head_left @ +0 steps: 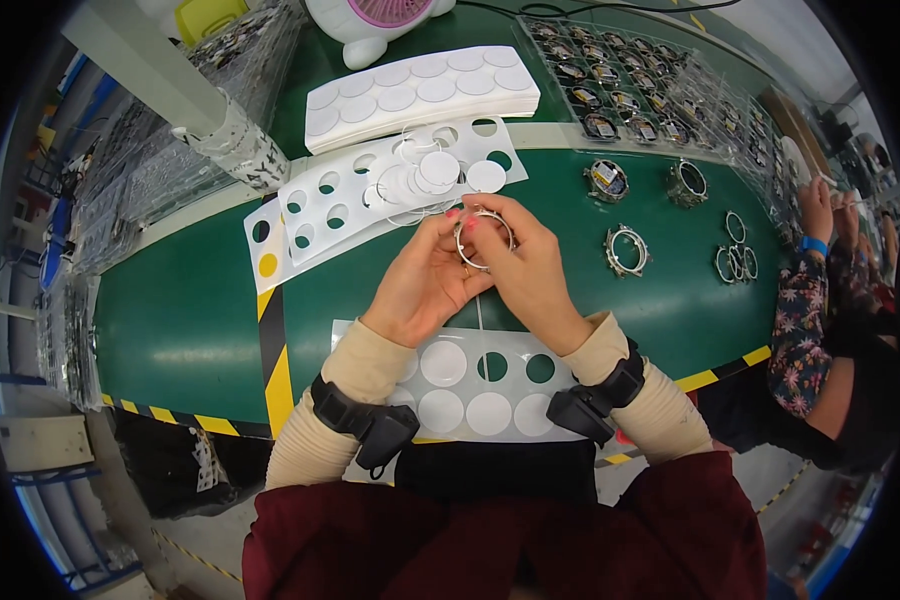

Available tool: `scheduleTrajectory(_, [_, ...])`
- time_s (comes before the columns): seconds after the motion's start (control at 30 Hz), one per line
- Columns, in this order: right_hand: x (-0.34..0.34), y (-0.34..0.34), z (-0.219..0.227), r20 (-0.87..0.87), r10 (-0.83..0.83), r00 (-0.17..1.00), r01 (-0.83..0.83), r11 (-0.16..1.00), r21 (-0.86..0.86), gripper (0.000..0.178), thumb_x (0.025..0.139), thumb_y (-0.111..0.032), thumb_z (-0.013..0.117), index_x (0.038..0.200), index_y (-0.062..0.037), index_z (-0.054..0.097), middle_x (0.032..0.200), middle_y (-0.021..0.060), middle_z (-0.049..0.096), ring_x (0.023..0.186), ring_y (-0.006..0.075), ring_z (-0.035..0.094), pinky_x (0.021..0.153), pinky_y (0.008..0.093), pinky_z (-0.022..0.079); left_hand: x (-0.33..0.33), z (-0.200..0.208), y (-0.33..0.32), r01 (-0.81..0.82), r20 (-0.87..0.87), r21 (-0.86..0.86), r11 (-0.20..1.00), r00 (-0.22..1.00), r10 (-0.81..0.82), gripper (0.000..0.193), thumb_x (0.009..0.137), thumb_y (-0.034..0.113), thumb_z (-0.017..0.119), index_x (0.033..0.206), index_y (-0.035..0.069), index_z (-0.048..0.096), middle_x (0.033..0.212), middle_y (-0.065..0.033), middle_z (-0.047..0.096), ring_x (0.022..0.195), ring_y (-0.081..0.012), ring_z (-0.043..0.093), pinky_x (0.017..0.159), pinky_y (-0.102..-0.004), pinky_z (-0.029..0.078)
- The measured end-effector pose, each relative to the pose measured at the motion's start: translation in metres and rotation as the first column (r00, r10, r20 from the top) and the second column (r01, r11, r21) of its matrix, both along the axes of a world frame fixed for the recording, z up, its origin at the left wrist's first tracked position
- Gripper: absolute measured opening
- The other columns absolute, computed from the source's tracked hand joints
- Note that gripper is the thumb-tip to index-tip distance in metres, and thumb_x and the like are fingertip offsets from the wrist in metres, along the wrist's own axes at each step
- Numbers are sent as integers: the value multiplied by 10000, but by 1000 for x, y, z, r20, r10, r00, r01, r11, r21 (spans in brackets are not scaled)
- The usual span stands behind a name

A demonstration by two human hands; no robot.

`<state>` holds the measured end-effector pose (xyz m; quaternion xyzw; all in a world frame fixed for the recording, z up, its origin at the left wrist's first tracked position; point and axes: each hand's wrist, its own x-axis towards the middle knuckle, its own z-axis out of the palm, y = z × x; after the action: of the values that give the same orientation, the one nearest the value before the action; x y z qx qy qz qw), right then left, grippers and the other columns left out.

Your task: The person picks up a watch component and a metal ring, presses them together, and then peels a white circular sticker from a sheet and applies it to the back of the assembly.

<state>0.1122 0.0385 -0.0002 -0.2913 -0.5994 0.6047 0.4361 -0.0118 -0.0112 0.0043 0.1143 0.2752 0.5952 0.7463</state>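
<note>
Close over the middle of the bench, my left hand (pixel 422 275) and my right hand (pixel 526 268) pinch a thin silver watch ring (pixel 459 247) between them. The left fingers support its left side; the right thumb and fingers press at its inside and upper edge. Below my wrists lies a pale backing sheet (pixel 515 385) with white round stickers (pixel 443 364) and some vacant holes. Just beyond my fingers, loose white discs (pixel 438 168) rest on sheets with punched holes (pixel 305 262).
Right of my hands are two watch cases (pixel 606 180) (pixel 687 184), a lugged metal ring (pixel 626 251) and several thin rings (pixel 736 264). Behind stand a stack of sheets (pixel 420 92), trays of watch parts (pixel 620 85) and a post (pixel 160 70). A co-worker's hand (pixel 816 205) is far right.
</note>
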Motion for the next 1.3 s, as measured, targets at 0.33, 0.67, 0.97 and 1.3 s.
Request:
scheduleTrajectory(0.33, [1, -3, 1, 38, 6, 999, -6, 1000, 15, 200, 857, -36, 492, 1035, 10, 572, 894, 80, 608, 743, 126, 604, 647, 249, 488, 1, 2, -3, 17, -8, 73, 997, 1000, -17, 312, 938, 267, 384, 1078, 20, 511, 1069, -88, 582, 964, -200, 578, 888, -357, 469])
scheduleTrajectory(0.67, [1, -3, 3, -38, 86, 996, -88, 993, -78, 217, 871, -41, 503, 1074, -7, 570, 865, 18, 595, 784, 53, 546, 692, 185, 467, 3, 2, -3, -20, -134, 43, 999, 991, 26, 320, 935, 266, 391, 1101, 12, 493, 1078, -117, 567, 977, -202, 574, 874, -350, 479])
scheduleTrajectory(0.97, [1, -3, 4, -51, 88, 995, -93, 990, -106, 204, 867, -33, 490, 1048, -2, 580, 870, 19, 599, 776, 53, 552, 688, 183, 466, 1, -3, -3, 3, -105, 80, 997, 994, 5, 315, 928, 269, 419, 1093, 12, 497, 1084, -109, 570, 1006, -200, 569, 880, -345, 479])
scheduleTrajectory(1.3, [2, -2, -1, -86, 69, 994, -79, 991, -111, 271, 869, -24, 410, 1084, 7, 573, 864, 30, 605, 748, 69, 565, 700, 212, 479, 3, 0, -4, -2, -69, 75, 997, 998, 7, 308, 925, 262, 414, 1095, 19, 499, 1057, -87, 578, 997, -188, 569, 868, -328, 479])
